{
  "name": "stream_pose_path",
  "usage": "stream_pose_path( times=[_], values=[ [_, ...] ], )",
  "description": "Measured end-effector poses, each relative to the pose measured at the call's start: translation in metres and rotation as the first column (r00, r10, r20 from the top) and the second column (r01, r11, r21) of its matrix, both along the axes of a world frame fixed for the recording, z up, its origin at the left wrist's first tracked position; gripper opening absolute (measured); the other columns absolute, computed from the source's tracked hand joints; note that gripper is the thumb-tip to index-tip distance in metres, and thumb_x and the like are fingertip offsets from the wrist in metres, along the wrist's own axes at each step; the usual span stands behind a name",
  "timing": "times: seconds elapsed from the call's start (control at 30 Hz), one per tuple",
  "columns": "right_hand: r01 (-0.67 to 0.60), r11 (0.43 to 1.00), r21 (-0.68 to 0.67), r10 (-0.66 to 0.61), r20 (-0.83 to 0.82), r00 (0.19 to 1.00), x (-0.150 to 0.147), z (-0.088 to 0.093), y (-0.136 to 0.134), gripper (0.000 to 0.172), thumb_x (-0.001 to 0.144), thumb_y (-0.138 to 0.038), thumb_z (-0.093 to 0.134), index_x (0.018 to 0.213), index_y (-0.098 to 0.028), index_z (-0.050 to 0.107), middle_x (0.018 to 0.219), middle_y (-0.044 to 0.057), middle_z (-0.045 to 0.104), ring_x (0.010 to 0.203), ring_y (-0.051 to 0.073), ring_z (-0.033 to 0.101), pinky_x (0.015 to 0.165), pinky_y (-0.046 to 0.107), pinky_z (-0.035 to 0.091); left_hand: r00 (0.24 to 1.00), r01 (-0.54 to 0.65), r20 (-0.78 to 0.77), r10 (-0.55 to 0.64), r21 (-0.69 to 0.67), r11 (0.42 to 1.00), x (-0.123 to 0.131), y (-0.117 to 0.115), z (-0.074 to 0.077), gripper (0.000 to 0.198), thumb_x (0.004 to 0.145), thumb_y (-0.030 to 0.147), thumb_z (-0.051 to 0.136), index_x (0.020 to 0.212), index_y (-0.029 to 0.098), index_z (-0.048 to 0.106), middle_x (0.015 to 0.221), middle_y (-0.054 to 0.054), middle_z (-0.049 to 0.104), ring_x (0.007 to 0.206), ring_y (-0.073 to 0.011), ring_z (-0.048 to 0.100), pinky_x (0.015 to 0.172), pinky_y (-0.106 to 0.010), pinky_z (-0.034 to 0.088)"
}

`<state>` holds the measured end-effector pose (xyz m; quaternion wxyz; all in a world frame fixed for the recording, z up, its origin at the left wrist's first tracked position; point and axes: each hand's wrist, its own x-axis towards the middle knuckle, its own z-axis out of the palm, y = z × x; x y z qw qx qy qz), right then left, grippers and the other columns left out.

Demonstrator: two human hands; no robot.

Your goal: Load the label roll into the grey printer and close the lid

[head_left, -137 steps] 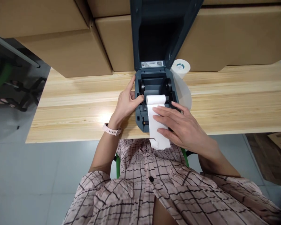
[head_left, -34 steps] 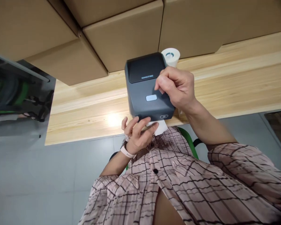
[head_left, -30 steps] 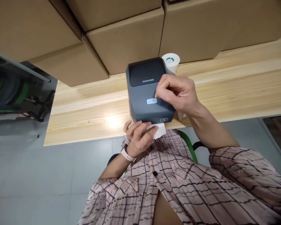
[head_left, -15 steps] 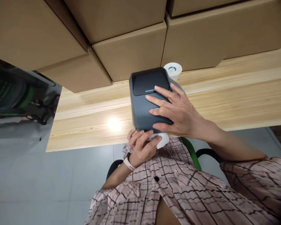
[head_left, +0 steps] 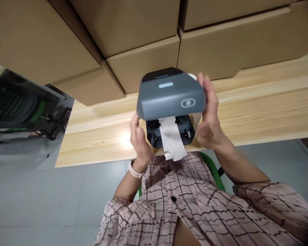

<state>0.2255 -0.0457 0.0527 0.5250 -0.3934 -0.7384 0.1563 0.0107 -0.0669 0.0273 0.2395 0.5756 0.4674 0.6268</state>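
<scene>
A dark grey label printer [head_left: 169, 97] stands near the table's front edge with its lid tilted up. Below the raised lid the black inside of the base [head_left: 152, 131] shows. Across it lies a white paper strip [head_left: 173, 138], its torn end hanging out at the front. My left hand [head_left: 140, 140] holds the lid's left lower edge, fingers on its side. On the other side my right hand [head_left: 210, 118] grips the lid's right edge, slightly blurred. Behind the lid only a sliver of a white roll [head_left: 192, 76] is visible.
Large cardboard boxes [head_left: 143, 68] line the back of the wooden table [head_left: 259, 99], close behind the printer. A green chair [head_left: 213, 171] is under me. Dark equipment with wheels [head_left: 53, 124] stands on the floor at the left.
The printer's lid has swung up, baring its inside and the paper strip. My left hand has gone from the front paper to the lid's left side; my right from the top to its right edge.
</scene>
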Motion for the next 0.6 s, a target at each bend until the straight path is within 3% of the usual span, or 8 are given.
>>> stream_pose_path(
  times=[0.1,0.17,0.3,0.43,0.53,0.6],
  values=[
    [0.024,0.959,0.281,-0.039,0.047,0.998,0.0,0.034,0.045,0.081,0.101,-0.084,0.028,0.17,-0.047,0.009,0.183,-0.005,0.016,0.171,0.032,0.013,0.14,0.059,0.017,1.0,0.014,0.028,-0.012,-0.06,0.998,-0.006,0.032,0.006,0.054,0.103,0.06,0.059,0.149,0.03,0.062,0.157,-0.006,0.061,0.153,-0.0289,0.051,0.133,-0.049,0.035],
    [0.049,0.941,0.335,-0.069,0.049,0.996,-0.003,0.054,0.075,0.08,0.103,-0.081,0.027,0.17,-0.039,0.013,0.183,0.0,0.019,0.171,0.029,0.014,0.14,0.054,0.018,0.993,0.113,0.042,-0.108,-0.15,0.982,-0.01,0.043,0.005,0.061,0.097,0.059,0.07,0.151,0.032,0.059,0.164,-0.006,0.055,0.159,-0.031,0.043,0.136,-0.051,0.027],
    [0.102,0.958,0.268,-0.112,0.024,0.993,-0.007,0.081,0.127,0.083,0.103,-0.078,0.03,0.165,-0.024,0.02,0.18,0.009,0.025,0.17,0.021,0.021,0.14,0.039,0.017,0.946,0.323,0.118,-0.301,-0.32,0.891,-0.011,0.039,-0.004,0.082,0.091,0.055,0.08,0.163,0.038,0.045,0.175,-0.004,0.041,0.166,-0.0326,0.03,0.138,-0.053,0.023],
    [0.123,0.981,0.149,-0.137,0.093,0.986,-0.003,0.097,0.156,0.081,0.102,-0.062,0.041,0.162,-0.012,0.02,0.178,0.011,0.03,0.166,0.009,0.025,0.139,0.029,0.017,0.919,0.395,0.152,-0.365,-0.371,0.84,-0.008,0.028,-0.006,0.091,0.089,0.051,0.081,0.167,0.034,0.036,0.179,-0.007,0.032,0.168,-0.0337,0.026,0.138,-0.05,0.026],
    [0.102,0.995,0.015,-0.103,0.145,0.984,0.004,0.103,0.163,0.076,0.101,-0.055,0.043,0.166,-0.024,0.02,0.178,0.001,0.031,0.165,0.004,0.028,0.138,0.025,0.022,0.911,0.413,0.174,-0.375,-0.384,0.826,-0.007,0.028,-0.001,0.093,0.09,0.054,0.08,0.167,0.033,0.034,0.18,-0.007,0.031,0.168,-0.0346,0.025,0.138,-0.049,0.027],
    [0.073,0.997,-0.007,-0.07,0.172,0.983,0.007,0.105,0.161,0.074,0.101,-0.06,0.042,0.168,-0.038,0.02,0.178,-0.01,0.03,0.166,0.005,0.024,0.14,0.029,0.022,0.91,0.415,0.207,-0.36,-0.398,0.818,-0.008,0.032,0.002,0.092,0.09,0.056,0.078,0.167,0.032,0.035,0.178,-0.008,0.035,0.168,-0.0343,0.026,0.137,-0.049,0.029]
  ],
)
